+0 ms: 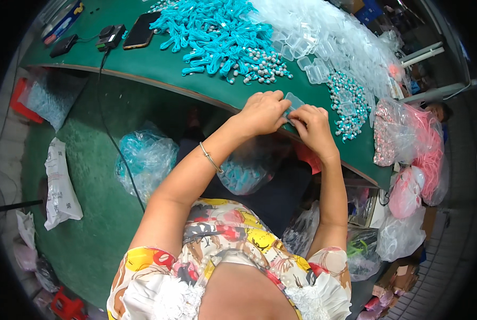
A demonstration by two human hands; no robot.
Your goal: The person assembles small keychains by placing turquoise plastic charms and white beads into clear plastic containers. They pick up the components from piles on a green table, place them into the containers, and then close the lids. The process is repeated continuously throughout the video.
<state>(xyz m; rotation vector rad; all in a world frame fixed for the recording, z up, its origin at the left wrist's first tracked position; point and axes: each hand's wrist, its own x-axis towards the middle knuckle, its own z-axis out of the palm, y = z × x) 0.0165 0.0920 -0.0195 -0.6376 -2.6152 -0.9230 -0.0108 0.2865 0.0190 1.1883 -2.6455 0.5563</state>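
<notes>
At the table's front edge, my left hand [265, 113] and my right hand [313, 128] meet over a small clear plastic box [293, 101]. The fingers of both hands are closed on it, the left on its left side and the right on its near right corner. My fingers hide much of the box. Just beyond my hands lie small grey-and-turquoise pieces [262, 66], next to a heap of bundled turquoise cords [211, 32]. To the right of my right hand is another spread of small turquoise-and-grey pieces [349, 109].
A large heap of clear plastic boxes [334, 42] covers the table's far right. A phone [140, 31] and a small black device [110, 38] with a cable lie far left. Bags of pink cords [429, 154] hang at the right; a bag of turquoise items [147, 157] sits below the table.
</notes>
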